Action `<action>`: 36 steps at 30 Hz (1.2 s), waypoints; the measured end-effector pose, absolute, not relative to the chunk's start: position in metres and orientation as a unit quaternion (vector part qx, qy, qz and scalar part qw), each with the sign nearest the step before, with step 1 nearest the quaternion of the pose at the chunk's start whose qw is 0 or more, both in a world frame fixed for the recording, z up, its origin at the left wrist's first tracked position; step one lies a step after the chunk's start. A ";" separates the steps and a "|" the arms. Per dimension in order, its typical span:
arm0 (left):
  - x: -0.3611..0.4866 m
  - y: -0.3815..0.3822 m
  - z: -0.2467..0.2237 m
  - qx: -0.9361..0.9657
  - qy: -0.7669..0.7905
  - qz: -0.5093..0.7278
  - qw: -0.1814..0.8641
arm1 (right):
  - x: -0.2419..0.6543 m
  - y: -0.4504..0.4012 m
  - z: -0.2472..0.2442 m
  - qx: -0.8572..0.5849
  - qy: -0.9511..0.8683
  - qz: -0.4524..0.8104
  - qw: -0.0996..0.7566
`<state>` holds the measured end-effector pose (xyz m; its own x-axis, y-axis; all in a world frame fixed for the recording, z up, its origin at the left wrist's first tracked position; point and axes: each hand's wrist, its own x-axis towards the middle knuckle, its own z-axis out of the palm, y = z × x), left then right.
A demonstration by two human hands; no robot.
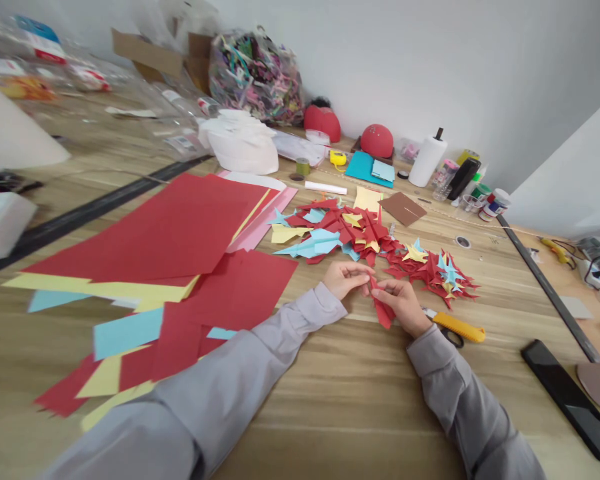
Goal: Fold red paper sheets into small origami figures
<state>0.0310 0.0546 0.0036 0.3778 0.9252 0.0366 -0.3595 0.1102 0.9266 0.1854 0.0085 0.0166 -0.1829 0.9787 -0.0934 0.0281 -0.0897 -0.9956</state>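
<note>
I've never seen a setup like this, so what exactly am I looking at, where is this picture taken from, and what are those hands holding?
There's no machine here. These are a person's own bare hands, filmed by one camera worn on the head, looking forward and down. The right hand pinches a folded strip of red paper, and the left hand is right beside it. On the wooden table lie red, yellow and blue paper sheets, a heap of pointed folded paper shapes, and a yellow box cutter.
</note>
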 end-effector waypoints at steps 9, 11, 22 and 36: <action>0.031 0.055 0.001 0.460 0.303 0.464 0.694 | 0.184 0.009 0.015 -0.492 -0.542 0.529 0.429; 0.032 0.055 0.002 0.456 0.304 0.465 0.695 | 0.184 0.010 0.014 -0.495 -0.539 0.528 0.431; 0.034 0.052 0.010 0.410 0.312 0.466 0.720 | 0.185 0.011 0.008 -0.492 -0.519 0.539 0.445; 0.033 0.055 0.006 0.494 0.350 0.434 0.667 | 0.187 0.012 0.005 -0.451 -0.555 0.552 0.430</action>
<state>0.0329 0.0546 0.0065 0.3776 0.9252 -0.0374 -0.2337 0.1343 0.9630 0.1872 0.0116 0.0054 -0.2240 0.9744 -0.0201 0.0257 -0.0147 -0.9996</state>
